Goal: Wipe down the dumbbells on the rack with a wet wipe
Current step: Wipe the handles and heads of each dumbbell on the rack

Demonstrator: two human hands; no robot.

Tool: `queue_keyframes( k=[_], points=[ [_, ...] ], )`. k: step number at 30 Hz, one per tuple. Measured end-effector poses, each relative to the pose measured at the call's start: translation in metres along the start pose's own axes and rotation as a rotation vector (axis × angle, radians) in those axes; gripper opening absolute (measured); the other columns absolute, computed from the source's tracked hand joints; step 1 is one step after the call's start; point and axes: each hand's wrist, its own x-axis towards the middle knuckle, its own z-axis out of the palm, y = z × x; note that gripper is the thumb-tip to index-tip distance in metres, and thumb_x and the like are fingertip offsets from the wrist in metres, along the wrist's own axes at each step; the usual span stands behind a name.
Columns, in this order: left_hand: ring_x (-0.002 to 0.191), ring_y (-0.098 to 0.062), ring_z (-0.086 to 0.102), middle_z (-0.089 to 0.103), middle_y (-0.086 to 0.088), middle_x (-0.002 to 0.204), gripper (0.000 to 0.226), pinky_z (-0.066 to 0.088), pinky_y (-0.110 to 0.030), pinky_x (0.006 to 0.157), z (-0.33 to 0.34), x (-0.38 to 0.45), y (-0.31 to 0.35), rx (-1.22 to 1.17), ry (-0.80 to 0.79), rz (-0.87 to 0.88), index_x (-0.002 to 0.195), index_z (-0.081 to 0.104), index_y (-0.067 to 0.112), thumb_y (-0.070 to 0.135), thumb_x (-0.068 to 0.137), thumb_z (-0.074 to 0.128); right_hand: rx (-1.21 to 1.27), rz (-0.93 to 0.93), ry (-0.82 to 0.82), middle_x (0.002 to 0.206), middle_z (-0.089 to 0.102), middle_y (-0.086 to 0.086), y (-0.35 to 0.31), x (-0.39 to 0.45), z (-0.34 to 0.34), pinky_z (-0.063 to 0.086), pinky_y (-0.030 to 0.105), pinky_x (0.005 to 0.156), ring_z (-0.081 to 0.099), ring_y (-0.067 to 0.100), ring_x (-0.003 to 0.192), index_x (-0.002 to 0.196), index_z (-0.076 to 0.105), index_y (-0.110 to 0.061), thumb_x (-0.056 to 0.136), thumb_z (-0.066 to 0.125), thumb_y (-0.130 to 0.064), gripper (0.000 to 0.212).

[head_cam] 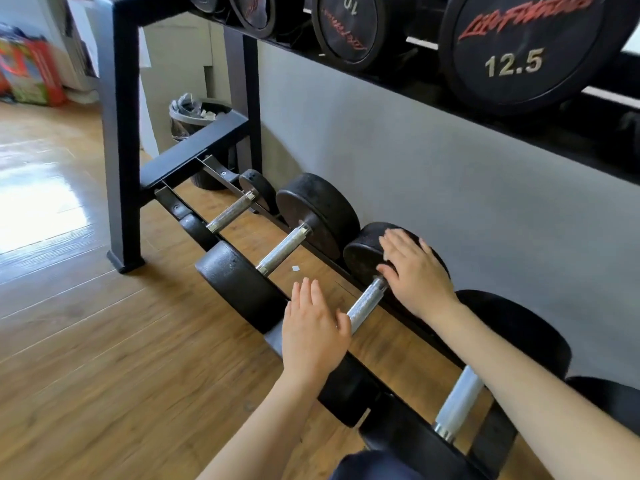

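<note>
Several black dumbbells with knurled steel handles lie across the low rails of a black rack [194, 147]. My right hand [415, 271] rests flat, fingers straight, on the far head of one dumbbell [363, 252]. My left hand [313, 327] lies flat over that dumbbell's near head, its thumb beside the steel handle [367, 299]. No wet wipe shows in either hand. The upper shelf carries bigger dumbbells, one marked 12.5 [519, 46] and one marked 10 [348, 26].
A grey wall stands right behind the rack. A lined waste bin [194, 114] sits behind the rack's left end. The floor is wood laminate, with a small white scrap [295, 268] under the rails. Colourful bags [27, 71] stand at the far left.
</note>
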Motion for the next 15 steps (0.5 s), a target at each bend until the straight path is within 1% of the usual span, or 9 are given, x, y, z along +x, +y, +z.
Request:
queue_keyframes(
  k=[3,5,8,11,13,15],
  points=[
    [0.150,-0.022,0.002,0.011,-0.009,0.162,0.067,0.007,-0.033,0.122,0.001,0.001,0.000,-0.011,0.003,0.000,0.154,0.013,0.006,0.037,0.099,0.035,0.029,0.068,0.003,0.158,0.014,0.004,0.004,-0.022,0.006,0.000,0.031,0.114,0.004,0.015,0.146,0.150,0.020,-0.011,0.100,0.041,-0.032,0.058],
    [0.150,-0.022,0.005,0.013,-0.009,0.162,0.066,0.008,-0.032,0.122,0.002,0.000,0.001,-0.007,0.005,-0.011,0.154,0.015,0.006,0.038,0.099,0.035,0.015,0.069,-0.026,0.158,0.013,0.005,0.001,-0.012,0.003,0.000,0.031,0.115,0.004,0.017,0.146,0.150,0.019,-0.011,0.100,0.038,-0.035,0.059],
    [0.150,-0.022,0.008,0.015,-0.009,0.162,0.065,0.010,-0.032,0.122,0.002,-0.002,0.003,-0.002,0.014,-0.038,0.154,0.016,0.007,0.042,0.101,0.032,-0.095,0.030,-0.114,0.157,0.019,0.004,-0.009,0.024,0.000,0.005,0.036,0.117,0.010,0.018,0.146,0.150,0.023,-0.012,0.100,0.033,-0.043,0.059],
    [0.149,-0.021,0.014,0.020,-0.008,0.161,0.065,0.013,-0.033,0.121,0.002,-0.006,0.000,-0.017,0.015,-0.060,0.153,0.019,0.008,0.045,0.101,0.032,-0.214,-0.010,-0.204,0.153,0.030,0.004,-0.024,0.052,-0.002,0.009,0.040,0.117,0.019,0.020,0.144,0.147,0.030,-0.013,0.099,0.034,-0.047,0.059],
    [0.148,-0.020,0.017,0.024,-0.007,0.159,0.066,0.015,-0.033,0.121,0.001,-0.012,-0.006,-0.016,0.012,-0.084,0.153,0.022,0.009,0.046,0.100,0.034,-0.163,-0.016,-0.166,0.152,0.033,0.004,-0.022,0.050,-0.002,0.011,0.038,0.117,0.022,0.020,0.143,0.146,0.033,-0.013,0.099,0.036,-0.044,0.056],
    [0.147,-0.019,0.019,0.026,-0.005,0.159,0.066,0.016,-0.033,0.121,0.001,-0.016,-0.014,-0.017,0.014,-0.109,0.153,0.023,0.010,0.048,0.099,0.035,-0.008,0.029,-0.010,0.151,0.034,0.008,-0.012,0.026,0.004,0.014,0.036,0.116,0.024,0.022,0.143,0.145,0.035,-0.009,0.099,0.042,-0.037,0.054]
  ],
)
